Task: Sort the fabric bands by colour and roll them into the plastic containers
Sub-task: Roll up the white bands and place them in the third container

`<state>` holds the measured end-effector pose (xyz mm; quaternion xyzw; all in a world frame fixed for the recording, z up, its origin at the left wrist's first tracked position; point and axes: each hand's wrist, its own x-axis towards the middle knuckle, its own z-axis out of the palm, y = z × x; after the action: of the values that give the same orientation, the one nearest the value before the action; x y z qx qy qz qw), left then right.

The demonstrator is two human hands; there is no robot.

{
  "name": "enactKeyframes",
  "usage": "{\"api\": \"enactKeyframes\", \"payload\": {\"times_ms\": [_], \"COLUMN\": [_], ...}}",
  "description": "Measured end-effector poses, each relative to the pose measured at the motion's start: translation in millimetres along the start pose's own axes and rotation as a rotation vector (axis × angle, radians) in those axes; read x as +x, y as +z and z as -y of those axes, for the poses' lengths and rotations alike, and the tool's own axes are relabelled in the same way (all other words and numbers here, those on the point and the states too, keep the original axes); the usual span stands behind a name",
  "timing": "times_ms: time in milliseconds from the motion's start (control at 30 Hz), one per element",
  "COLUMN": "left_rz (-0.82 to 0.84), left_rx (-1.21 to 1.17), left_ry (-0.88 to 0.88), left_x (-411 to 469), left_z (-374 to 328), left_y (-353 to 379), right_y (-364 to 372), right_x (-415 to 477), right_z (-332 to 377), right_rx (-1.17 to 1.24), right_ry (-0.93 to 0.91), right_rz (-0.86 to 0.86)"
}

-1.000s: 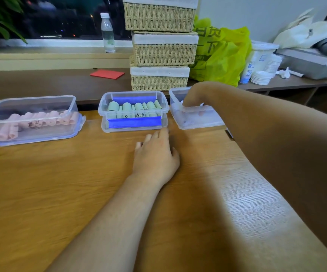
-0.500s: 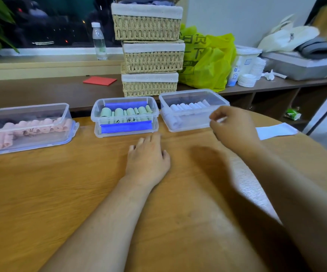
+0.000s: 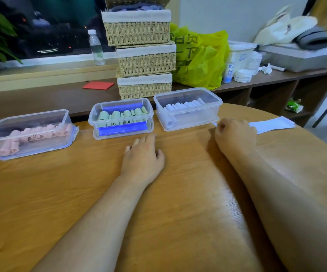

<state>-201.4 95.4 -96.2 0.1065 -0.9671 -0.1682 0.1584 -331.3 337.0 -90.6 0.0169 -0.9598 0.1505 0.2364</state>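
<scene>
Three clear boxes sit in a row at the far side of the worktop (image 3: 60,193): the left box (image 3: 41,149) holds pink rolls (image 3: 39,132), the middle box (image 3: 95,116) holds green rolls (image 3: 119,114), and the right box (image 3: 198,119) holds white rolls (image 3: 184,106). One flat white band (image 3: 272,124) is not rolled up yet. It lies on the worktop at the far right, and its long side runs from left to right. My right grip (image 3: 235,134) sits on the left end of that band. The fingers are curled in and seem to pinch the band, because a small white tip pokes out on the left of my knuckles. The rest of the band stretches away to the right of this grip. The right box is just beside this grip, a bit farther off and to the left, so I think the roll should go in there once it is made. My left grip (image 3: 143,160) lies flat on the worktop near the middle box, fingers straight and holding nothing. It is well apart from the band, so the right grip is the nearer one. My fingertips and the bit of band under my hand are hidden. The black marks on some rolls are too small to read.
</scene>
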Motion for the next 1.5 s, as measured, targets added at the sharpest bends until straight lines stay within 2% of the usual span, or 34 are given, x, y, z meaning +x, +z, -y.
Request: {"api": "enactKeyframes", "payload": {"times_ms": [67,133,200,300,367,467,567,700,900,967,1067,1133,1200,1300,1367,1500], "left_rz": [-0.012,-0.035,-0.081,-0.129,-0.109,-0.061,-0.022,0.027,-0.003,-0.004,0.025,0.067,0.11,0.218,0.248,0.009], "left_rx": [-0.007,-0.045,-0.118,-0.239,-0.255,-0.265,-0.298,-0.326,-0.352,-0.331,-0.317,-0.384,-0.424,-0.263,-0.131,-0.021], "left_ry": [0.0,0.0,0.006,-0.013,-0.044,-0.056,0.025,0.13,0.206,0.221,0.209,0.196,0.256,0.411,0.433,0.29], "left_x": [-3,-9,-19,-40,-59,-91,-121,-152,-175,-178,-178,-179,-181,-187,-189,-179], "left_z": [0,-1,2,18,35,56,60,58,58,61,65,63,57,43,41,53], "left_y": [-2,-6,-11,-22,-29,-42,-55,-65,-76,-77,-80,-85,-86,-81,-78,-78], "right_y": [-3,-13,-26,-37,-37,-36,-44,-55,-70,-70,-61,-55,-51,-53,-57,-63], "right_x": [-5,-21,-48,-97,-120,-139,-152,-170,-197,-195,-184,-180,-180,-181,-182,-182], "right_z": [7,24,46,76,86,89,89,84,83,83,82,82,82,82,82,80], "right_rx": [0.065,0.213,0.405,0.514,0.55,0.554,0.563,0.634,0.819,0.874,0.701,0.578,0.47,0.353,0.298,0.31], "right_ry": [-0.079,-0.234,-0.41,-0.632,-0.664,-0.7,-0.77,-0.719,-0.634,-0.577,-0.624,-0.655,-0.668,-0.672,-0.663,-0.649], "right_rz": [-0.099,-0.138,-0.059,0.131,0.254,0.347,0.395,0.436,0.541,0.526,0.423,0.417,0.434,0.413,0.338,0.232]}}
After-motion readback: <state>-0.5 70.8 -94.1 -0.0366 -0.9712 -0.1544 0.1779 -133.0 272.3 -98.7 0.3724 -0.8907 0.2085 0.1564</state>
